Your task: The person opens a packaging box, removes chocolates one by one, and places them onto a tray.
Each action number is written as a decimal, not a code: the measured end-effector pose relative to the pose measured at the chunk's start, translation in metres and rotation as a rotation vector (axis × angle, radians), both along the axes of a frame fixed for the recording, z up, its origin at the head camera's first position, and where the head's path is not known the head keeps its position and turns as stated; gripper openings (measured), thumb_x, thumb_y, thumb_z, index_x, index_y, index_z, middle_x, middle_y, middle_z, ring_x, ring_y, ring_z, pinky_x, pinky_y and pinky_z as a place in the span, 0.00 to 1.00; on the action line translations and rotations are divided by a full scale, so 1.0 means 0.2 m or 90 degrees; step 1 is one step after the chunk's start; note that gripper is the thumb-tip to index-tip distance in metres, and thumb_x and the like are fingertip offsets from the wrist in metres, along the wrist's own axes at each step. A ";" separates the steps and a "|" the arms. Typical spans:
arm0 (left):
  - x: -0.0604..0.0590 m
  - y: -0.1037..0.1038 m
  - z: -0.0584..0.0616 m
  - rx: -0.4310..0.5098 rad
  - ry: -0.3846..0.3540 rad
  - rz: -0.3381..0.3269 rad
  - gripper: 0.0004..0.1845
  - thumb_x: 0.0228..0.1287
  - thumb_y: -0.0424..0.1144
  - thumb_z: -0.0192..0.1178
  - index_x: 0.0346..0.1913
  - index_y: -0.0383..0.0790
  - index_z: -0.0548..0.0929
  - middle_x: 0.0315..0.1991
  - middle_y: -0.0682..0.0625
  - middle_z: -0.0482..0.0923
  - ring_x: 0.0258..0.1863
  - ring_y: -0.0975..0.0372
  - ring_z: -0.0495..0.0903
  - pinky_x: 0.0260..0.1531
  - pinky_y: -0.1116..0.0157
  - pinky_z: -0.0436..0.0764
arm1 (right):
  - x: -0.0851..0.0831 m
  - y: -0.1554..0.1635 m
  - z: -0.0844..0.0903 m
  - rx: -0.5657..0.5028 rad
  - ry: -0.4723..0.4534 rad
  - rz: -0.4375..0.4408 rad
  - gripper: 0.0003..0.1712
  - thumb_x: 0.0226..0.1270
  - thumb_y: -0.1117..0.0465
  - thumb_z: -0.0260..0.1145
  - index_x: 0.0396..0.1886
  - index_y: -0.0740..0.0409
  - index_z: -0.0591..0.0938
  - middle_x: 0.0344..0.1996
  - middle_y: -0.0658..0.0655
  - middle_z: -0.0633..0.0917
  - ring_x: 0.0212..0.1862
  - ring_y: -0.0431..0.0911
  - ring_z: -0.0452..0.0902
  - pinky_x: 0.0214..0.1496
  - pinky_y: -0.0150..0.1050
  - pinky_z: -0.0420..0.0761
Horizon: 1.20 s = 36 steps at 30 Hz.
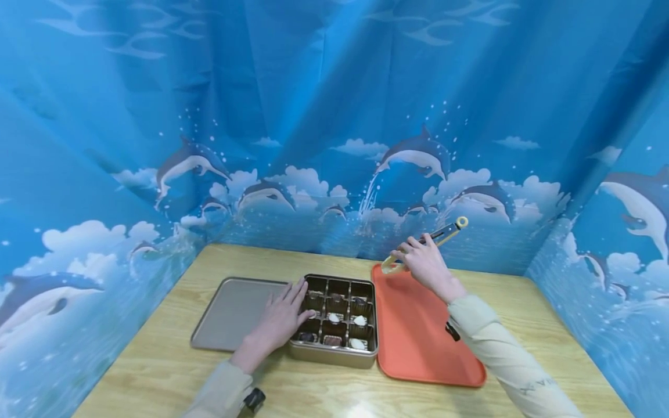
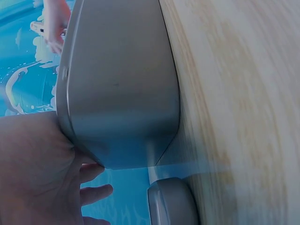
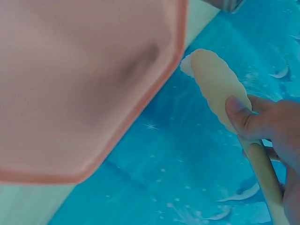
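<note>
A bronze-coloured metal tin (image 1: 334, 357) has a divider inside forming several compartments, with dark, brown and white chocolates (image 1: 360, 320) in them. My left hand (image 1: 282, 313) rests on the tin's left rim, fingers extended and thumb reaching over the compartments. In the left wrist view that hand (image 2: 37, 168) lies along the rim of the upright tin wall (image 2: 117, 84). My right hand (image 1: 424, 264) grips a pair of cream-tipped tongs (image 1: 446, 233) over the far end of the orange tray. Thumb and fingers pinch the tongs (image 3: 218, 86) just behind their scalloped tips; a whitish bit shows beside the tip.
The orange tray (image 1: 418, 337) lies right of the tin, close against it. On the left, a flat grey-brown lid (image 1: 235, 313) sits partly under my left forearm. All stand on a wooden table (image 1: 151, 360), with a blue dolphin-print curtain (image 1: 313, 116) behind and at both sides.
</note>
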<state>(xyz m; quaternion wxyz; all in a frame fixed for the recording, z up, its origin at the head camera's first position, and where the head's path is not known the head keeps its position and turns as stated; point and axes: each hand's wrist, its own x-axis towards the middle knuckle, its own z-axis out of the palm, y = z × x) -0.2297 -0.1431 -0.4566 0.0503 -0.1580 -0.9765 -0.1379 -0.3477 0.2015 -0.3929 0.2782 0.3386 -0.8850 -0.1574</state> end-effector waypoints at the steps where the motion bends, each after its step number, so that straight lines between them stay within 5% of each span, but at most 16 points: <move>1: 0.00 0.00 0.00 0.000 0.000 0.000 0.37 0.78 0.53 0.52 0.78 0.34 0.58 0.81 0.43 0.50 0.78 0.42 0.54 0.71 0.33 0.56 | 0.00 0.01 -0.02 0.000 -0.002 -0.002 0.24 0.48 0.57 0.82 0.49 0.45 0.90 0.42 0.51 0.89 0.49 0.51 0.78 0.54 0.55 0.74; 7: 0.00 0.02 -0.01 -0.006 0.000 -0.007 0.37 0.78 0.54 0.51 0.78 0.34 0.58 0.81 0.43 0.51 0.77 0.42 0.55 0.71 0.32 0.56 | -0.02 0.04 -0.12 -0.002 -0.008 -0.020 0.15 0.57 0.62 0.77 0.45 0.46 0.91 0.37 0.51 0.88 0.46 0.51 0.77 0.51 0.54 0.73; 16: 0.00 0.03 -0.02 0.003 -0.001 -0.009 0.37 0.77 0.54 0.51 0.78 0.34 0.58 0.80 0.43 0.51 0.77 0.42 0.55 0.71 0.32 0.54 | -0.02 0.04 -0.15 0.004 -0.010 -0.038 0.18 0.58 0.64 0.77 0.49 0.47 0.90 0.38 0.52 0.87 0.46 0.52 0.77 0.49 0.53 0.72; 27: -0.02 -0.04 -0.01 0.060 0.014 -0.028 0.41 0.73 0.56 0.56 0.77 0.33 0.59 0.79 0.41 0.54 0.78 0.41 0.51 0.72 0.32 0.51 | 0.04 -0.01 -0.02 -0.022 0.018 0.019 0.33 0.55 0.59 0.80 0.63 0.49 0.82 0.51 0.55 0.85 0.52 0.54 0.77 0.56 0.58 0.73; 36: 0.03 -0.08 -0.01 0.053 -0.017 -0.037 0.48 0.70 0.64 0.54 0.80 0.36 0.53 0.81 0.42 0.47 0.79 0.42 0.46 0.71 0.30 0.46 | 0.16 -0.22 0.12 0.024 0.029 0.057 0.33 0.61 0.57 0.77 0.67 0.45 0.79 0.56 0.50 0.84 0.57 0.50 0.76 0.62 0.57 0.72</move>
